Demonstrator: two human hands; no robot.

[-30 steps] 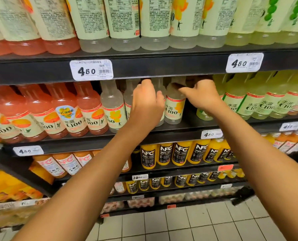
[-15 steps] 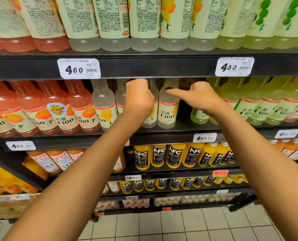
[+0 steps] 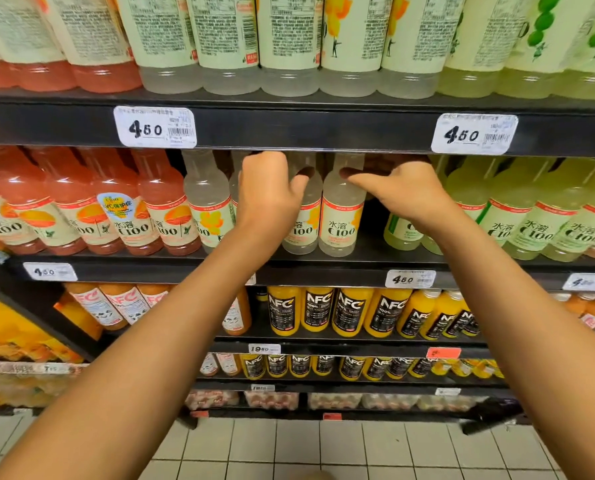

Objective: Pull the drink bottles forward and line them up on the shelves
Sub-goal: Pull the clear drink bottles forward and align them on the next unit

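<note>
Already two clear bottles (image 3: 341,209) are gripped near the shelf (image 3: 324,265) edge by the left hand (image 3: 268,192) and, seemingly, the right hand (image 3: 403,192), while a gap beside them remains unfilled.

pink bottles (image 3: 81,202), black shelf (image 3: 306,129)

Bright, even store light, soft shadow under each shelf, wide-angle bending at the edges, slight overall softness.
</note>
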